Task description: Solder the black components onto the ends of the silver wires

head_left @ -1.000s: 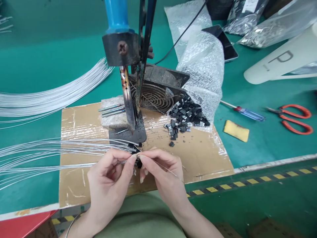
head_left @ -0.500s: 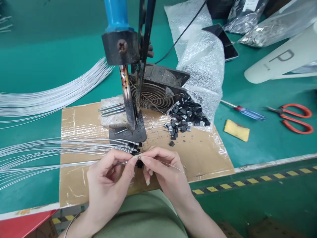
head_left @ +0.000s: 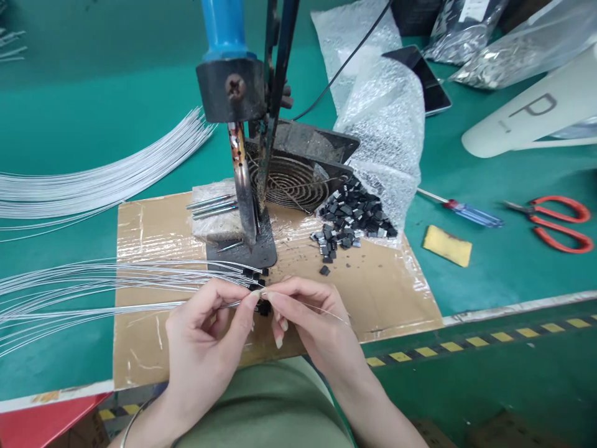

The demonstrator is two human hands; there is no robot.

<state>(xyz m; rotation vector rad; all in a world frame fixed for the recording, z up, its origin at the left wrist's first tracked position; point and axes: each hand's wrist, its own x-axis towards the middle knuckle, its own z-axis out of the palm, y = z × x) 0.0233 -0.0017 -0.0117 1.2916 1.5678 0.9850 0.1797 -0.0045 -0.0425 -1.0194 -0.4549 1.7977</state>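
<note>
My left hand (head_left: pixel 214 333) is closed in a pinch, its thumb and forefinger on the end of a thin wire. Against those fingertips, my right hand (head_left: pixel 312 317) pinches too, with a thin wire (head_left: pixel 329 313) trailing back across its fingers. The exact point where the tips meet is too small to make out. White wires (head_left: pixel 158 274) come in from the left, passing beside and behind my left hand. Black connectors (head_left: pixel 255 280) at their ends lie just beyond my fingertips. Above stands a soldering iron (head_left: pixel 242 186) with a blue handle, its tip pointing down.
Cardboard (head_left: pixel 392 298) covers the bench under my hands. A fan (head_left: pixel 293 180) and a pile of black connectors (head_left: pixel 354 208) lie beyond. At right are a yellow sponge (head_left: pixel 446 246), a screwdriver (head_left: pixel 471 211), red-handled scissors (head_left: pixel 559 218) and a white cup (head_left: pixel 522 112). Another wire bundle (head_left: pixel 107 174) curves at left.
The whole view has shifted slightly to the left, so things appear a little further right. Both hands keep the same pinch at the same spot.
</note>
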